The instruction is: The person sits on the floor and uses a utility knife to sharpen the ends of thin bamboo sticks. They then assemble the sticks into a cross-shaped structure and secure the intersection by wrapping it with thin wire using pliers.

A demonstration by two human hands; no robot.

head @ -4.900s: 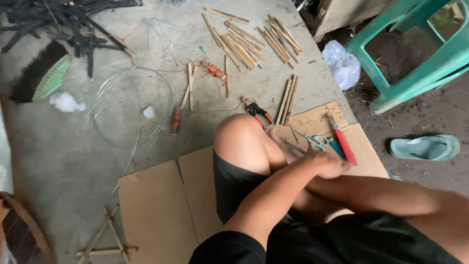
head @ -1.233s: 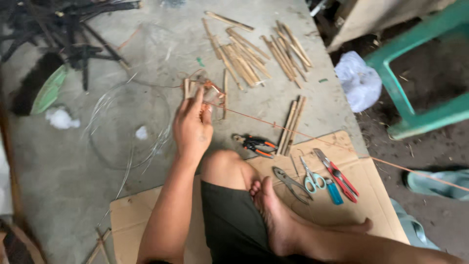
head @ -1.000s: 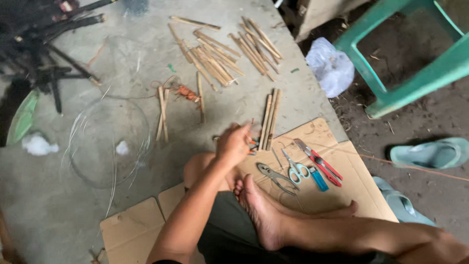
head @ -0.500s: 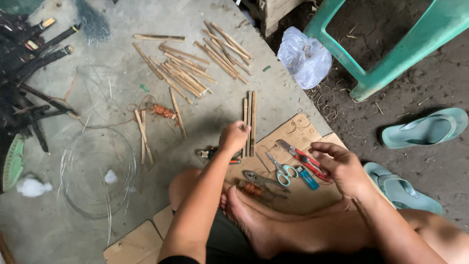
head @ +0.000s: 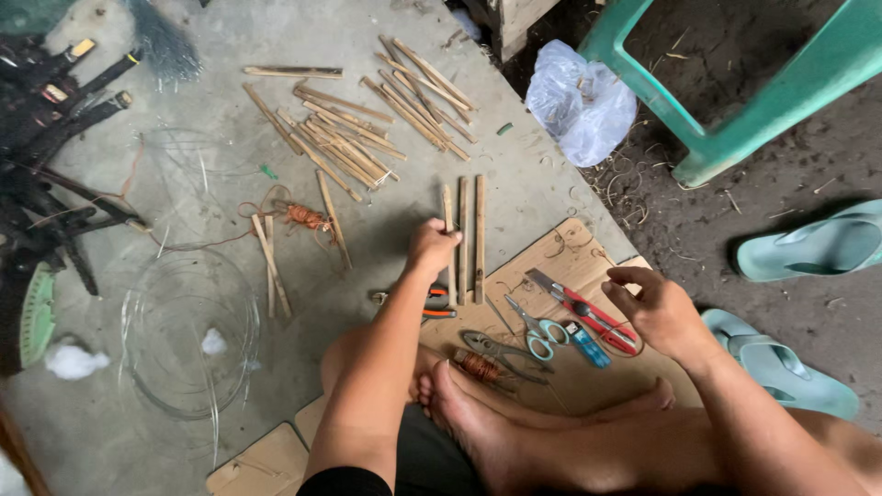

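My left hand [head: 430,250] is closed on the near end of the leftmost of three bamboo sticks [head: 464,230] lying side by side at the edge of a cardboard sheet [head: 574,262]. My right hand [head: 660,310] hovers with curled fingers over red-handled cutters [head: 583,308] on the cardboard and grips nothing. Beside them lie teal-handled scissors [head: 537,328], grey pliers [head: 496,349], a spool of copper wire [head: 478,367] and orange-handled pliers [head: 432,303]. My bare foot [head: 469,422] rests just below the tools.
A pile of bamboo sticks [head: 354,138] lies farther out on the concrete, with a copper wire bundle [head: 303,217] and a coil of clear wire [head: 184,331] to the left. A plastic bag [head: 579,101], green stool [head: 735,110] and teal sandals [head: 818,248] are on the right.
My left hand has come back from the far sticks to the three sticks at the cardboard's edge. My right hand has come into view over the red-handled cutters.
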